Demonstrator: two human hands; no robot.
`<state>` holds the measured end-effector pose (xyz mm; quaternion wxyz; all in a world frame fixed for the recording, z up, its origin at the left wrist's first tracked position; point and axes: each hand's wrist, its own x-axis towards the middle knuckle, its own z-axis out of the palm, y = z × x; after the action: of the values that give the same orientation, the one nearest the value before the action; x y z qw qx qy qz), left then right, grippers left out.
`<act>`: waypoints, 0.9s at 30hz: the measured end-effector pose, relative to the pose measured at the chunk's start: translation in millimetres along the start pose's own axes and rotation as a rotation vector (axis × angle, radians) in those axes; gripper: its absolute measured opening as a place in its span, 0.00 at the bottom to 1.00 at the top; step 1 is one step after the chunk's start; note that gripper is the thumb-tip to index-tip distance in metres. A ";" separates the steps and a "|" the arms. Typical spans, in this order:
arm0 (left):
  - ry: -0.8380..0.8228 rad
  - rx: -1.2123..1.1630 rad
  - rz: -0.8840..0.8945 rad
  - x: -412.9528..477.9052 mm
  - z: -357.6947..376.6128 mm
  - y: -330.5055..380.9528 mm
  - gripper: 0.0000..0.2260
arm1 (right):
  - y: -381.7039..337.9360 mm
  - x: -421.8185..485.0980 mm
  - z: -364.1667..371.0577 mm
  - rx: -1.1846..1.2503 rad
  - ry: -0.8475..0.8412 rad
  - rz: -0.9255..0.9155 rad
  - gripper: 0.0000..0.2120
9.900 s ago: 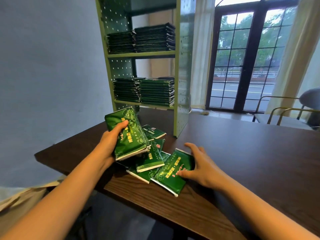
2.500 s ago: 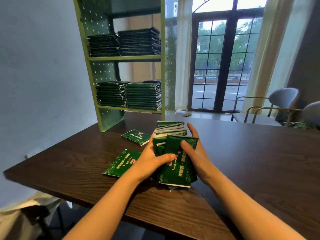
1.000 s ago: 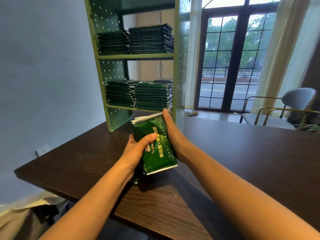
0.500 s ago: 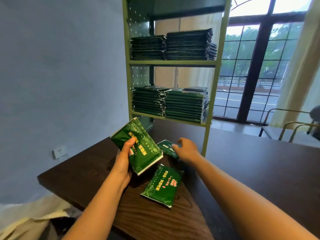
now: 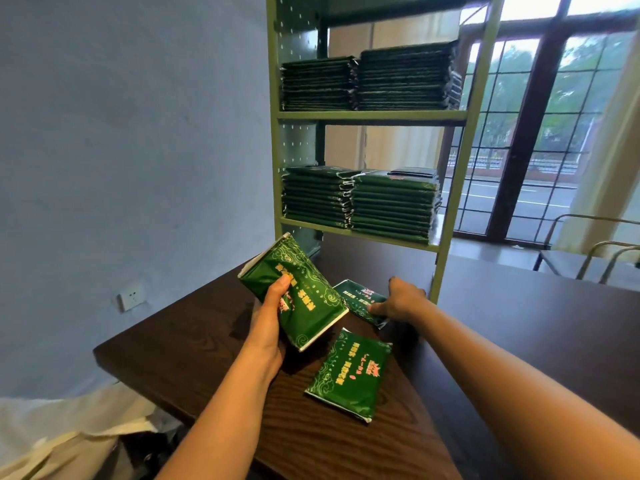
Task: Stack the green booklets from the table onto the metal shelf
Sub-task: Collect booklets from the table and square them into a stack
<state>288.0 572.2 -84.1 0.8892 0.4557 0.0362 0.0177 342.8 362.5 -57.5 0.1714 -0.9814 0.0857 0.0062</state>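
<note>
My left hand (image 5: 268,323) grips a thick bundle of green booklets (image 5: 304,299), tilted above the dark wooden table (image 5: 194,355). My right hand (image 5: 398,299) reaches to a single green booklet (image 5: 356,299) lying near the shelf's front post and pinches its right edge. Another green booklet (image 5: 349,374) lies flat on the table in front of me. The light green metal shelf (image 5: 374,115) stands at the table's back and holds two stacks of booklets on its lower board (image 5: 360,199) and two on its upper board (image 5: 367,81).
A blue wall with a socket (image 5: 131,296) is to the left. Dark-framed windows (image 5: 530,133) and metal-framed chairs (image 5: 588,258) are at the right. White cloth (image 5: 69,431) lies below the table's left corner.
Over the last half second my right hand has closed onto the far booklet's edge. The left hand keeps the bundle raised, and the view has shifted slightly.
</note>
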 end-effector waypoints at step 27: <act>0.008 -0.087 0.031 -2.1 -0.8 4.3 0.44 | 14.7 -122.6 -37.2 0.894 -0.196 -0.095 0.36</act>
<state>285.8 575.2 -81.0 0.9075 0.4173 0.0320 0.0350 218.8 356.8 -22.4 0.5853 -0.8088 0.0183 0.0538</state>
